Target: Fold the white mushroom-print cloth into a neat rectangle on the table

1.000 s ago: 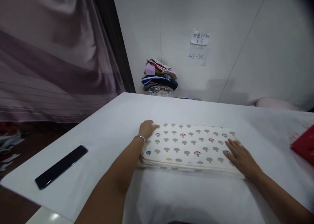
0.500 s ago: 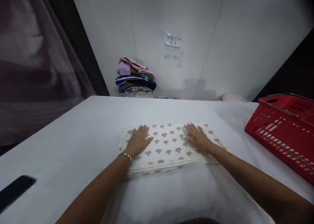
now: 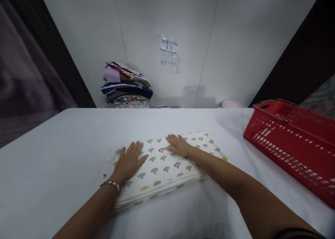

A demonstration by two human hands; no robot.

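Note:
A folded white cloth (image 3: 167, 164) printed with small grey and coloured mushrooms lies flat on the white table (image 3: 65, 151). My left hand (image 3: 129, 160) rests palm down on the cloth's left part, fingers spread; a metal bracelet sits on that wrist. My right hand (image 3: 179, 145) lies flat on the cloth's upper middle, fingers stretched out. Neither hand holds anything.
A red plastic basket (image 3: 293, 141) with a metal handle stands at the table's right side. A stack of folded clothes (image 3: 127, 85) sits against the white wall behind the table, below two paper notes (image 3: 169, 53). A pink object (image 3: 230, 103) lies at the back.
The view has swung to the right, so the black phone has left the picture and the red basket shows. Both hands slid from the cloth's ends toward its middle.

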